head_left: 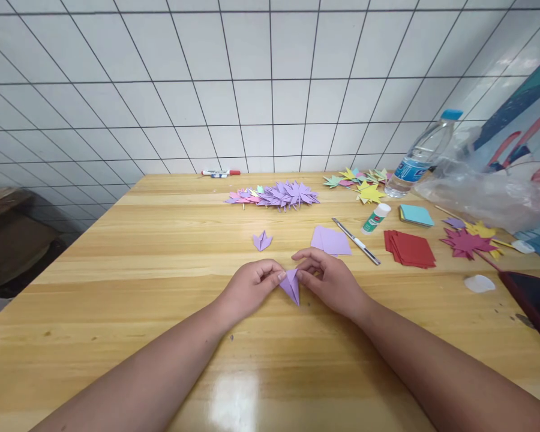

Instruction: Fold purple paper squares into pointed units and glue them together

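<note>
Between my two hands is a small piece of folded purple paper (290,288), its pointed end toward me. My left hand (256,284) pinches its left upper edge between thumb and finger. On the other side my right hand (326,281) grips the right upper corner with thumb and forefinger, the other fingers curled loosely. Just beyond my left hand lies a finished-looking folded purple paper leaf (262,241). Purple paper squares (330,240) rest past my right hand, with a utility knife (356,241) beside them.
Farther back lie a pile of purple folded leaves (288,195), markers (220,173) and yellow folded leaves (369,192). To the right are a glue stick (375,219), red paper squares (409,249), blue paper squares (416,215), a water bottle (420,157) and a plastic bag (468,186).
</note>
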`<state>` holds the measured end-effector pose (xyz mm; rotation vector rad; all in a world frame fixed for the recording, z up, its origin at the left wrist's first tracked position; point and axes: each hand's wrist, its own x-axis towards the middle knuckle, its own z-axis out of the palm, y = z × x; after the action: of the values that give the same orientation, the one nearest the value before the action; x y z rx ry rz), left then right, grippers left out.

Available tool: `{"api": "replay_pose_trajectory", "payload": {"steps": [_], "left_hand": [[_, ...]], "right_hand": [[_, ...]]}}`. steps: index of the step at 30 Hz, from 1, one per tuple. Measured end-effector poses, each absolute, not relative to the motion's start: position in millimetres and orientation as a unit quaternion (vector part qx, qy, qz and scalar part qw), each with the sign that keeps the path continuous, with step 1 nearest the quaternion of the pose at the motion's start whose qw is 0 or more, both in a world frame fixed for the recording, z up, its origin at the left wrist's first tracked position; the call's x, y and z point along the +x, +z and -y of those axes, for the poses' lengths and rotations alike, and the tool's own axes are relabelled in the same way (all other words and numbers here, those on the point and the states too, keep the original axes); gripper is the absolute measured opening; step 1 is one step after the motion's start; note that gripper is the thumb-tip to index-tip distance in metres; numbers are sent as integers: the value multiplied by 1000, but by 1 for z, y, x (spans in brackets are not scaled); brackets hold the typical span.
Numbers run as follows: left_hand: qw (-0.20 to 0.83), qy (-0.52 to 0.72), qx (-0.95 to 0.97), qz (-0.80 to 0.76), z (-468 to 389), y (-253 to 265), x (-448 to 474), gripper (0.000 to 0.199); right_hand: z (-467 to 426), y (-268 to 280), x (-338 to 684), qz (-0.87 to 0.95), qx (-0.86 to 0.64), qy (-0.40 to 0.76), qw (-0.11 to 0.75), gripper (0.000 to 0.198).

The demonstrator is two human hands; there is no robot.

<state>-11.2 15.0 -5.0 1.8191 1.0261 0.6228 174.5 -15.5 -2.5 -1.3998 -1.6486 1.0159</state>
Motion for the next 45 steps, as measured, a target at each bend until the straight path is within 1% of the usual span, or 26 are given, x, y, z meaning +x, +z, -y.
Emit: {"api": "replay_pose_trajectory", "payload": {"steps": [3, 8, 11, 19, 24, 30, 32, 37, 39, 42, 45], "left_hand": [[463, 248, 741, -418, -15, -6, -11, 23], [468, 243, 732, -431, -13, -9, -11, 20], [466, 258, 723, -439, -12, -9, -11, 20], [454, 240, 739, -437, -9, -11, -10, 22], [460, 231, 737, -437, -8, -9, -11, 24], [462, 249, 740, -420, -8, -10, -10, 22], [472, 261, 730, -420, -9, -9, -11, 22], [491, 314, 688, -432, -11, -4, -11, 21], [490, 330, 675, -441, -12, -3, -11, 21], [498, 337, 661, -448, -12, -4, -10, 20], [512, 336, 651, -448, -11, -5, -10, 19]], "right_hand": [[13, -1, 175, 620, -565, 422, 343, 12], [13, 2, 176, 596, -558, 458, 352, 15], [15, 4, 175, 593, -533, 482, 362, 20], [16, 1, 172, 622, -561, 430, 337, 19], [16, 1, 172, 637, -558, 408, 340, 16], [21, 1, 170, 674, -546, 366, 337, 15], [21, 1, 169, 663, -546, 375, 348, 15], [20, -2, 167, 618, -520, 465, 362, 19], [20, -3, 167, 621, -524, 461, 356, 15], [20, -2, 169, 634, -547, 428, 341, 17], [18, -1, 171, 641, -555, 422, 321, 17]]}}
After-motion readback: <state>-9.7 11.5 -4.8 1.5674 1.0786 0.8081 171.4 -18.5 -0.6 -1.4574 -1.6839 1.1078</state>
